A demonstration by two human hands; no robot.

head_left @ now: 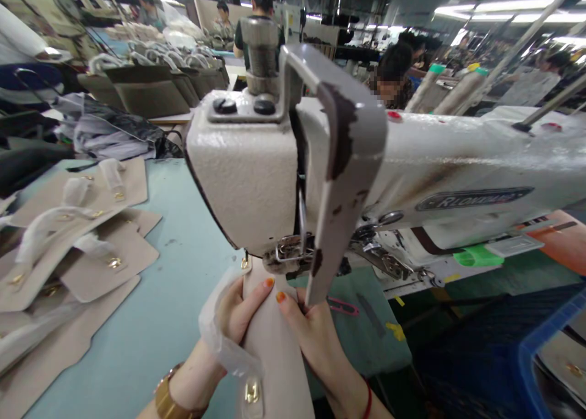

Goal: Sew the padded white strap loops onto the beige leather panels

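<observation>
Beige panel [274, 346], 1 in hand, lying beneath the head of 1 sewing machine [242, 162], its far end close to the needle area. It bears 1 film-wrapped handle [208, 312], arching over the left wrist, and 2 visible gold fittings [251, 393]. The left hand [235, 312] grips the panel's left side and the right hand [314, 330] its right side; each grip is closed, thumb on top. The step in hand appears to be aligning the panel for stitching; whether the needle has entered cannot be told. The next move would call for a flat, evenly guided edge, with the handle kept clear. To the left, on the desk [169, 223], lie further panels [110, 272], at least 3, overlapping too much for an exact count. To the right are 1 pink tool [343, 307] and 1 blue crate [526, 352]; behind the machine arm stand 2 thread cones [425, 88].
</observation>
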